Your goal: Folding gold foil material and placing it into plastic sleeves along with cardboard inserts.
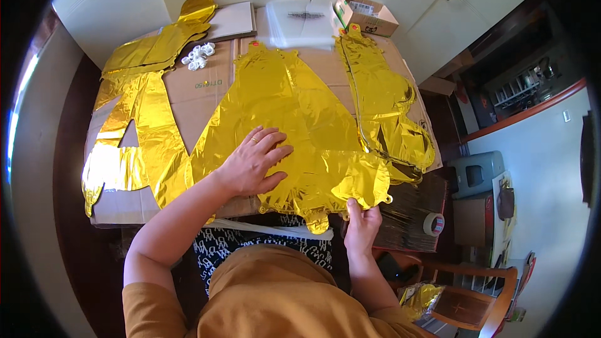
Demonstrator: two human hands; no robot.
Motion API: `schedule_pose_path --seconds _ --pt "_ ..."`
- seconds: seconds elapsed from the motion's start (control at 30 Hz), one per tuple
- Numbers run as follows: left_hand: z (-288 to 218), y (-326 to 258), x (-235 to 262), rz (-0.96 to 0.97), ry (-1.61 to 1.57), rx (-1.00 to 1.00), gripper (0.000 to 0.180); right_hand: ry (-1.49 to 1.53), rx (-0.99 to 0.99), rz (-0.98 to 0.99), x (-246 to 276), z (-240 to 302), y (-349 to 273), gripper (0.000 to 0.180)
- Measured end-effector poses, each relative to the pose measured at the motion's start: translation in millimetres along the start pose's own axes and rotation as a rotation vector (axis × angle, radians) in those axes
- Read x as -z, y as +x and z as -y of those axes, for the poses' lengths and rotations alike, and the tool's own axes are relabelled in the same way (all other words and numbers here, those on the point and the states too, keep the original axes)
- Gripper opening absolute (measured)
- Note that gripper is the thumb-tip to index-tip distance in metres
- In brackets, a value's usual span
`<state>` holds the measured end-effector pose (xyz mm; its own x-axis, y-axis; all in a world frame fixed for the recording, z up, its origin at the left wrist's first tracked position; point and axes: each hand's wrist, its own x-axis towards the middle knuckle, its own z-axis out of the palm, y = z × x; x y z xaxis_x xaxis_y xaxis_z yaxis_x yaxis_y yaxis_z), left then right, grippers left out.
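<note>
A large gold foil balloon [269,94], uninflated, lies flat across the middle of a cardboard-covered table. My left hand [253,159], with a ring on one finger, rests on its foil with the fingers stretched out and apart. At the balloon's near right corner, my right hand [362,225] pinches the edge between thumb and fingers; that corner is folded up over itself. To the left lies another flat gold foil balloon [153,119] with a triangular hole. A third crinkled foil balloon [382,100] is on the right, partly hanging over the table's edge.
More folded gold foil [150,47] lies at the back left, near a white bundle of ribbon [198,56]. A clear plastic bag [300,22] and an open carton [369,15] stand at the back. Right of the table are a tape roll [433,224] and a wooden chair [501,294].
</note>
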<state>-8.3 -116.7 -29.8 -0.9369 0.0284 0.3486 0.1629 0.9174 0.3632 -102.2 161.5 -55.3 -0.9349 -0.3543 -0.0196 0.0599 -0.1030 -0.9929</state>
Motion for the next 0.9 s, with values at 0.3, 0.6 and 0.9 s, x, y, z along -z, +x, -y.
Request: schedule_pose_path --seconds 0.3,0.6,0.9 --pt "0 -1 5 0.097 0.041 -0.010 0.074 -0.753 0.784 0.318 -47 26 -15 0.023" --pt "0 0 3 0.118 0.050 0.014 0.075 -0.751 0.864 0.668 -20 34 29 0.029" --pt "-2 1 6 0.130 0.080 0.016 0.074 -1.054 0.914 0.766 -26 20 68 0.040"
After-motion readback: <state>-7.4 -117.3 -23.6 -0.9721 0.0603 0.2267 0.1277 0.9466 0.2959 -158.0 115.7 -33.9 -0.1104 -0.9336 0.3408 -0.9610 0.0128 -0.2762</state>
